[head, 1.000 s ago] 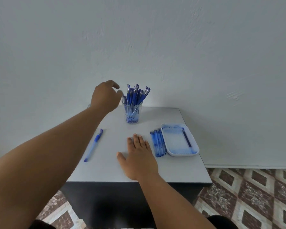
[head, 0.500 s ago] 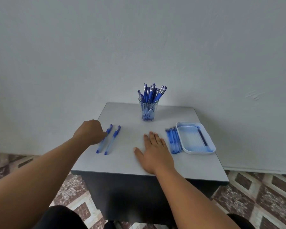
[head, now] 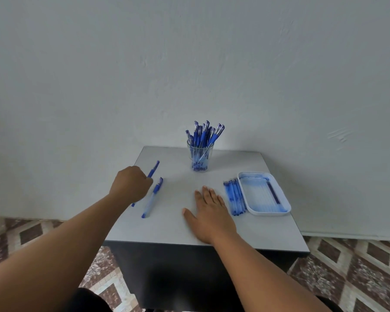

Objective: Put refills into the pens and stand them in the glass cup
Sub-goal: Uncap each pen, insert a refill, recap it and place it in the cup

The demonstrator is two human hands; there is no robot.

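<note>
Since a moment ago, my curled left hand [head: 131, 184] covers more of one pen [head: 153, 171], grip unclear; right hand [head: 208, 213] stays flat on the worktop [head: 173, 224].

Your glass cup [head: 199, 157] stands upright at frame centre, crammed with blue pens [head: 204, 134]; two pens [head: 153, 197] lie centre-left, more pens [head: 234, 197] centre-right.

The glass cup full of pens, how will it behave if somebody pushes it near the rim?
The glass cup looks narrow, and the pens rise high above its rim, so it may tip. Being glass, it would probably break if it fell.
</note>
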